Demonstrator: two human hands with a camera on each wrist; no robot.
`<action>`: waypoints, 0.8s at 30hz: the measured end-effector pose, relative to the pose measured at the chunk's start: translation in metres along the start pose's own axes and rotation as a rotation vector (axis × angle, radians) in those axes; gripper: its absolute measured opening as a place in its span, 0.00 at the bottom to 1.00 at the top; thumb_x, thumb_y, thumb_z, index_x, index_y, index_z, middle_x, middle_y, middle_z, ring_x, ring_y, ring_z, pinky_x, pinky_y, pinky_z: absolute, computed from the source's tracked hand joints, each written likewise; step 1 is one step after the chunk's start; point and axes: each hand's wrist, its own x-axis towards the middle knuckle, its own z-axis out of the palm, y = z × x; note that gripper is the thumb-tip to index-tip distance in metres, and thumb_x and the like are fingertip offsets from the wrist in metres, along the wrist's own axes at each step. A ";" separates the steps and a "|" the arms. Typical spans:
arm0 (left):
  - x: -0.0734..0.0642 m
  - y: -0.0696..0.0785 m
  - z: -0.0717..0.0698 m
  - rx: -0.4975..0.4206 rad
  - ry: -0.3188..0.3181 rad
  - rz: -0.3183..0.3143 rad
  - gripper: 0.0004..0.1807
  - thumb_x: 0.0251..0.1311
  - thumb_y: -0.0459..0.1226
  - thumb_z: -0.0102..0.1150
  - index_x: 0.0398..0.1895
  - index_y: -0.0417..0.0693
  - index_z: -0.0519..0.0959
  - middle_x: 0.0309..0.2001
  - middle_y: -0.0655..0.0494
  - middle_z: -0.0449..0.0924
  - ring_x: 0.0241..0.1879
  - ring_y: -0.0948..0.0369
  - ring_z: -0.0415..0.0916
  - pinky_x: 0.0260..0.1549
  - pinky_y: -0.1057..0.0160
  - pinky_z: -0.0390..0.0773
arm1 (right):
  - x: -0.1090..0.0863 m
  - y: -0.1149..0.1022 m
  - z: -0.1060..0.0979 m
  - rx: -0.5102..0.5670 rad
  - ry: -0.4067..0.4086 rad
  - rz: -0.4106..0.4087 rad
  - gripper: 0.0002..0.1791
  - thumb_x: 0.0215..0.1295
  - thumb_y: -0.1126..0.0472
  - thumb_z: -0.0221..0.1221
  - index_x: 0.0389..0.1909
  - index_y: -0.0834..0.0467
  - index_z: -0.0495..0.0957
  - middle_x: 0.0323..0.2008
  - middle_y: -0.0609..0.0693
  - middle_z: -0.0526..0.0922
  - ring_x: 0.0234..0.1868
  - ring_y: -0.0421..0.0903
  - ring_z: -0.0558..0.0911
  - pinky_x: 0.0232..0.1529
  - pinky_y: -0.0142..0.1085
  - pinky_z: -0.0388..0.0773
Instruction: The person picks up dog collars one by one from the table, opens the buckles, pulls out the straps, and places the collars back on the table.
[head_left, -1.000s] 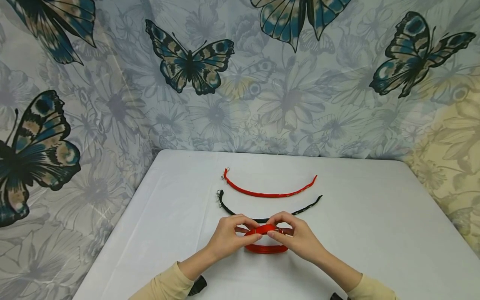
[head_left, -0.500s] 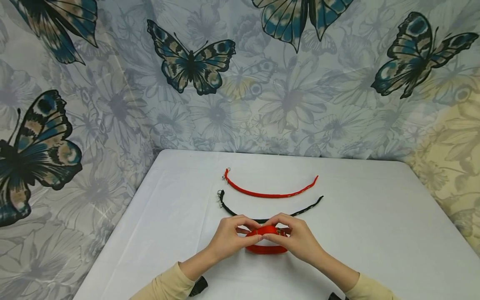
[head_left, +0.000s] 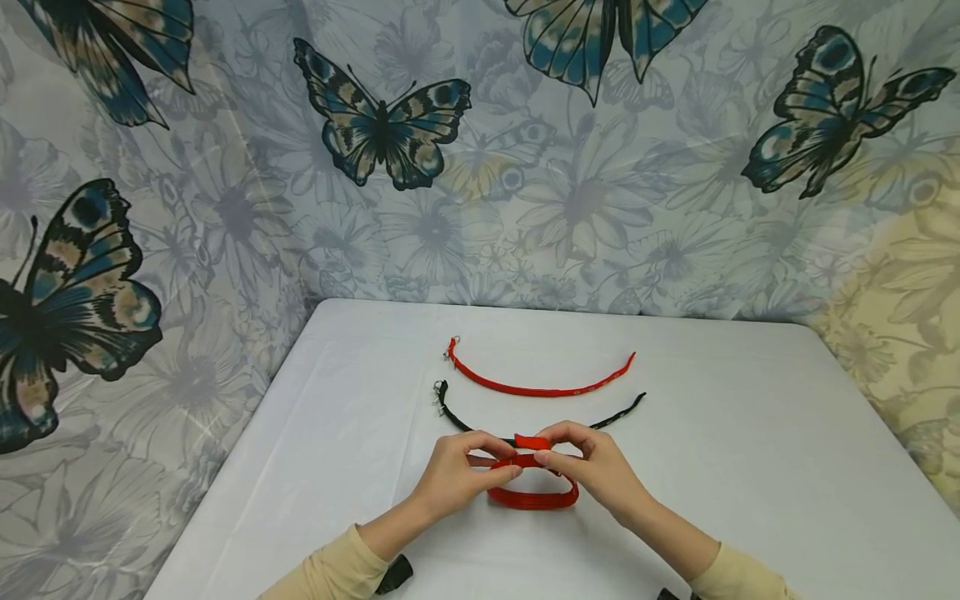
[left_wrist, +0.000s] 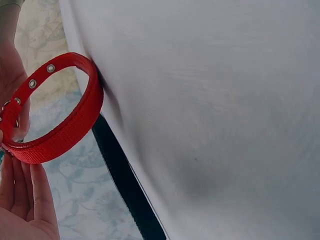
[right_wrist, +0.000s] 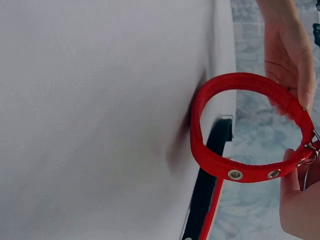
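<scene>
A red collar (head_left: 534, 500) with metal eyelets is bent into a loop in front of the person. The left hand (head_left: 459, 475) pinches its left side between thumb and fingers. At the far right of the loop, the right hand (head_left: 602, 473) grips the collar by its buckle end. A short red strap end (head_left: 532, 442) stands up between the hands, past the loop. In the right wrist view the metal buckle (right_wrist: 311, 152) shows by the right hand's fingers. The left wrist view shows a row of eyelets (left_wrist: 33, 83) along the band.
Beyond the hands, a black collar (head_left: 456, 421) lies in a curve on the white table (head_left: 322, 433), partly covered by the hands. Farther back lies another red collar (head_left: 540, 391), its metal fittings at the left. A butterfly-print cloth (head_left: 585, 208) hangs behind the table.
The red strap end has come up and away from the loop, toward the black collar. The right hand has shifted slightly with it; the left hand stays nearly still.
</scene>
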 end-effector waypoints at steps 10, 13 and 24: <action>0.007 0.013 -0.001 0.016 0.020 -0.098 0.09 0.54 0.31 0.71 0.39 0.42 0.86 0.32 0.54 0.85 0.32 0.59 0.82 0.29 0.67 0.82 | 0.011 -0.006 -0.004 -0.021 0.075 0.099 0.16 0.62 0.52 0.66 0.46 0.56 0.81 0.38 0.53 0.84 0.41 0.50 0.79 0.45 0.45 0.77; 0.009 0.015 -0.002 0.034 0.031 -0.148 0.08 0.54 0.32 0.70 0.39 0.44 0.87 0.31 0.55 0.84 0.31 0.61 0.80 0.29 0.67 0.82 | 0.014 -0.005 -0.006 0.006 0.079 0.136 0.18 0.62 0.51 0.66 0.47 0.57 0.81 0.41 0.54 0.85 0.43 0.48 0.82 0.50 0.45 0.78; 0.012 -0.005 -0.004 0.108 0.022 -0.196 0.07 0.54 0.46 0.71 0.35 0.60 0.88 0.28 0.66 0.84 0.35 0.65 0.79 0.27 0.66 0.77 | 0.021 0.000 -0.010 0.185 0.068 0.230 0.27 0.65 0.53 0.64 0.55 0.69 0.73 0.50 0.61 0.82 0.45 0.48 0.83 0.48 0.44 0.80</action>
